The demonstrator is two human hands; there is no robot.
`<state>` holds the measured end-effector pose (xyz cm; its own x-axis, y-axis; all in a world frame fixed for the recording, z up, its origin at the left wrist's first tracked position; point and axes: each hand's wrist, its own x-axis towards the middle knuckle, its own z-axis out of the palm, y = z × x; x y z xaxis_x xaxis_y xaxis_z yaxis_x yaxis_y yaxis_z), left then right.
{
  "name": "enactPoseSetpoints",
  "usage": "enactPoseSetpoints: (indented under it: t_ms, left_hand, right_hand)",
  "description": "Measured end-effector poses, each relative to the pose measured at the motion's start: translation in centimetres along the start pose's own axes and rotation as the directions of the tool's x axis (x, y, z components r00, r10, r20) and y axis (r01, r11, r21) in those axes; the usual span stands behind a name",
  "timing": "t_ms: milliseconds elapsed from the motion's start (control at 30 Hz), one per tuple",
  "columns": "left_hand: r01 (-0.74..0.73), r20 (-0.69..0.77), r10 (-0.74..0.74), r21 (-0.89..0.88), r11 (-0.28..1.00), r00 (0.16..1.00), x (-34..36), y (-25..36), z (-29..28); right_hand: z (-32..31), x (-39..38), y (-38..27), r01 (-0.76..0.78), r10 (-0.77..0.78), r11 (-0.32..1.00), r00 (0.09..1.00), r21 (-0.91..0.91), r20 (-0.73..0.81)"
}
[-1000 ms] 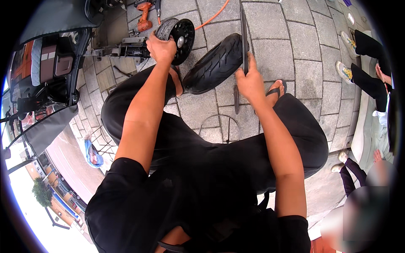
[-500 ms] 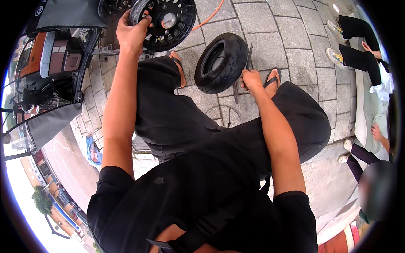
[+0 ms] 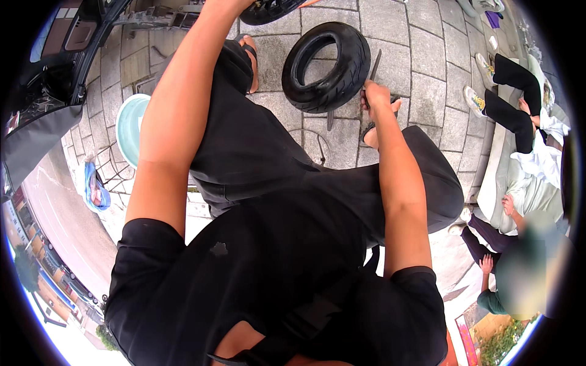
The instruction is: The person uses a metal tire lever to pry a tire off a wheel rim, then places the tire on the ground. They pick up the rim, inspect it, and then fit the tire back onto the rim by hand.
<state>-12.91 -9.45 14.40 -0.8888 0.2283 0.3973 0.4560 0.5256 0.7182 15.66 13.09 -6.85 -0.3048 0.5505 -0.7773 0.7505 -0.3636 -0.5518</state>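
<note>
My left hand is at the top edge, at a black wheel rim; its fingers are mostly out of frame. My right hand is closed on a long dark flat metal bar, held upright beside a black tire, near my right foot. The tire lies on the paving with its hole showing. A second dark bar pokes out below it on the ground.
A dark vehicle stands at the left. A teal basin, a blue bag and a loop of cable lie on the paving. Several people sit along the right, legs extended.
The rim in my left hand has moved up, mostly out of the frame. My right hand has shifted slightly higher in the picture. The tire now lies flatter than a second ago.
</note>
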Motion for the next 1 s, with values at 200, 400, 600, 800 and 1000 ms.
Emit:
enactPoseSetpoints:
  t_ms: [200, 400, 600, 800, 1000]
  left_hand:
    - [-0.02, -0.029, 0.021, 0.02, 1.0, 0.999, 1.5, 1.1, 0.5]
    - [-0.002, 0.026, 0.002, 0.012, 1.0, 1.0, 1.3, 1.8, 1.0]
    - [-0.155, 0.089, 0.146, 0.103, 0.983, 0.985, 0.6, 0.9, 2.6]
    - [-0.121, 0.25, 0.08, 0.152, 0.981, 0.965, -0.6, 2.3, 3.4]
    - [-0.163, 0.331, 0.054, 0.314, 0.935, 0.942, -1.4, 0.1, 6.6]
  right_hand:
    - [-2.7, 2.1, -0.3, 0.117, -0.171, 0.952, 0.97, -0.283, -0.173]
    - [-7.3, 5.4, 4.7, 0.127, -0.25, 0.83, 0.955, -0.543, -0.157]
    - [-9.3, 3.5, 7.2, 0.165, -0.26, 0.818, 0.96, -0.551, -0.099]
    - [-11.2, 1.9, 9.4, 0.34, -0.46, 0.687, 0.887, -0.642, -0.023]
    - [-10.5, -7.0, 5.4, 0.132, -0.13, 0.853, 0.991, -0.505, 0.039]
